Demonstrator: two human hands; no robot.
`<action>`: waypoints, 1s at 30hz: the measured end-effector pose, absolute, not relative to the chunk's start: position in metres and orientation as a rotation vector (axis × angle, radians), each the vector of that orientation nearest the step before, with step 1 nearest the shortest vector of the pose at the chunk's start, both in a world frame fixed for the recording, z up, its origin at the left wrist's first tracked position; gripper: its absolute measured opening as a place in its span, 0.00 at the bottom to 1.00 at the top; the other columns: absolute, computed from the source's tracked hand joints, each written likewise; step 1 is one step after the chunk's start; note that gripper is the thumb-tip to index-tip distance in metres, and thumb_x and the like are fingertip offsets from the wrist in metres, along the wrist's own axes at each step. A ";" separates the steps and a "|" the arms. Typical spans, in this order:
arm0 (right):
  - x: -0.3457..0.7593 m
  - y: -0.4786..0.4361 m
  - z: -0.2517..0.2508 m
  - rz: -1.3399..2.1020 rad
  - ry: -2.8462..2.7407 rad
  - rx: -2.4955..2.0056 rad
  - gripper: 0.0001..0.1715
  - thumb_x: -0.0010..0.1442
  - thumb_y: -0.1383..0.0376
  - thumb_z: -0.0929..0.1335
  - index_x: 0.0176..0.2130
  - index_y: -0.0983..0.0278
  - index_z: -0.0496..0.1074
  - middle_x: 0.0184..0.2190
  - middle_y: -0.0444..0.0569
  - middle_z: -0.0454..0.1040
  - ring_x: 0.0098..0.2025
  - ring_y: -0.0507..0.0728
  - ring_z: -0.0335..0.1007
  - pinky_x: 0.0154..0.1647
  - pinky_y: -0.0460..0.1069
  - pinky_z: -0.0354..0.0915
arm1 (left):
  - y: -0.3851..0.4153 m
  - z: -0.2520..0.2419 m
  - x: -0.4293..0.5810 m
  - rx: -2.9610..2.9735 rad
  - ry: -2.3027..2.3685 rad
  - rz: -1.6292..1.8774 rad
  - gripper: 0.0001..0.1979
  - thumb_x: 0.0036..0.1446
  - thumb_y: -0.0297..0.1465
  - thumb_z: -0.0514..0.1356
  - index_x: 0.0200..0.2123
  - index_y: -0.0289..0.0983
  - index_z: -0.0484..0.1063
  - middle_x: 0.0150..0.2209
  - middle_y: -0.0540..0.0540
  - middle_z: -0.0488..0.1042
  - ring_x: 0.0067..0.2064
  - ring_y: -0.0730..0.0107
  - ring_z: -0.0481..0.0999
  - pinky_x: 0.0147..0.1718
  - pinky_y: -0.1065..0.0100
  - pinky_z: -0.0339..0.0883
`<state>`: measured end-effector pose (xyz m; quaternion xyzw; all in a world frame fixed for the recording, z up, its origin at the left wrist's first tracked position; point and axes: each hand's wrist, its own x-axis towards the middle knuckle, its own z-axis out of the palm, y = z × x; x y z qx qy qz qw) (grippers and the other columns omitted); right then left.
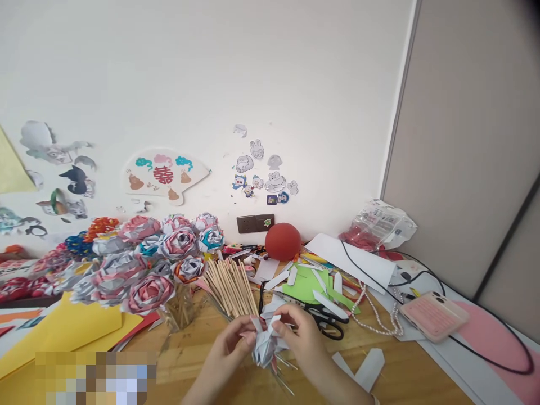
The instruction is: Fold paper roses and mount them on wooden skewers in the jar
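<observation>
Both my hands meet low at the centre over the wooden table (405, 377). My left hand (230, 344) and my right hand (301, 332) are closed on a half-made folded paper flower (266, 340) of white, grey and pink strips, held between them. Thin sticks jut from under the flower toward me. Just behind my hands stands a bundle of wooden sticks (230, 287), and black scissors (327, 320) lie to the right of my right hand.
A bouquet of finished paper roses (147, 259) stands in a glass at the left, beside yellow paper (63, 329). Cut white strips, green paper (310, 284), a red ball (282, 241), a bead string, a pink phone (434, 315) with a black cable lie to the right.
</observation>
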<state>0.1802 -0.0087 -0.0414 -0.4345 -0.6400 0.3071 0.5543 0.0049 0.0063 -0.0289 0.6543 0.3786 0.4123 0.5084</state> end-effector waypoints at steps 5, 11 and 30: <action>0.179 -0.013 -0.037 0.573 -1.636 -0.981 0.06 0.51 0.68 0.69 0.33 0.63 0.73 0.29 0.46 0.72 0.34 0.55 0.67 0.36 0.48 0.63 | 0.006 -0.031 0.007 1.697 0.998 0.985 0.15 0.45 0.43 0.62 0.28 0.35 0.72 0.28 0.46 0.74 0.33 0.65 0.72 0.34 0.68 0.65; 0.180 -0.015 -0.032 0.505 -1.643 -0.964 0.07 0.51 0.72 0.69 0.33 0.62 0.73 0.30 0.46 0.73 0.35 0.54 0.68 0.37 0.48 0.63 | 0.005 -0.034 0.008 1.614 0.965 1.111 0.14 0.44 0.40 0.63 0.31 0.37 0.72 0.30 0.46 0.75 0.33 0.65 0.73 0.33 0.68 0.67; 0.175 -0.025 -0.034 0.028 -1.749 -0.871 0.08 0.60 0.68 0.62 0.37 0.62 0.70 0.30 0.49 0.75 0.33 0.56 0.68 0.32 0.49 0.65 | -0.016 -0.030 0.013 2.260 0.984 1.502 0.12 0.49 0.26 0.61 0.38 0.44 0.75 0.37 0.43 0.78 0.43 0.60 0.74 0.41 0.65 0.69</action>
